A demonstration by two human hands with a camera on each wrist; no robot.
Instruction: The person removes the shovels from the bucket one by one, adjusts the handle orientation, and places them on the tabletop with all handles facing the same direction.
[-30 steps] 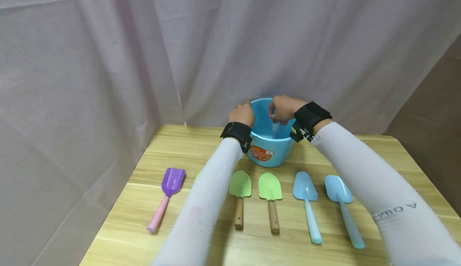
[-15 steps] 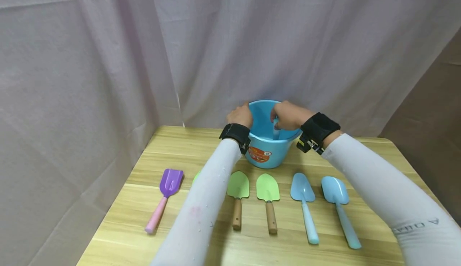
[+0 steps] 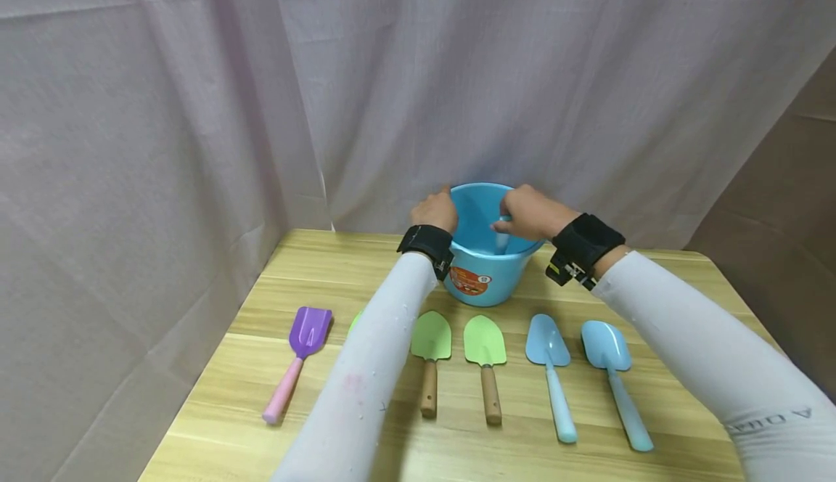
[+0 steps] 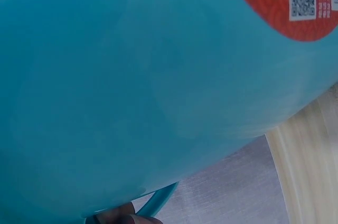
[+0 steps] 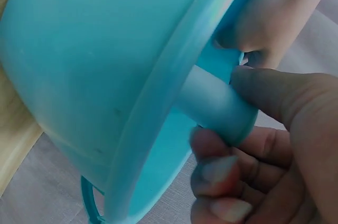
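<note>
A blue plastic bucket (image 3: pixel 480 279) with a red sticker stands at the back of the wooden table (image 3: pixel 326 264). My left hand (image 3: pixel 436 210) grips its left rim; the right wrist view shows that left hand (image 5: pixel 274 12) curled over the rim. My right hand (image 3: pixel 530 213) reaches over the bucket's right side and holds a light blue tool handle (image 3: pixel 501 234) that points down into it. In the right wrist view my right hand (image 5: pixel 253 150) pinches the handle (image 5: pixel 214 105) beside the bucket (image 5: pixel 105 71). The bucket wall (image 4: pixel 132 76) fills the left wrist view. The tool's lower end is hidden.
A row of toy shovels lies in front of the bucket: a purple one with a pink handle (image 3: pixel 297 358), two green ones with wooden handles (image 3: pixel 431 358) (image 3: pixel 485 362), two light blue ones (image 3: pixel 551 369) (image 3: pixel 614 377). A green blade (image 3: pixel 355 320) peeks from under my left arm. A curtain hangs behind.
My right hand has shifted right and lower over the bucket, taking the light blue handle deeper inside. The left hand has stayed on the rim.
</note>
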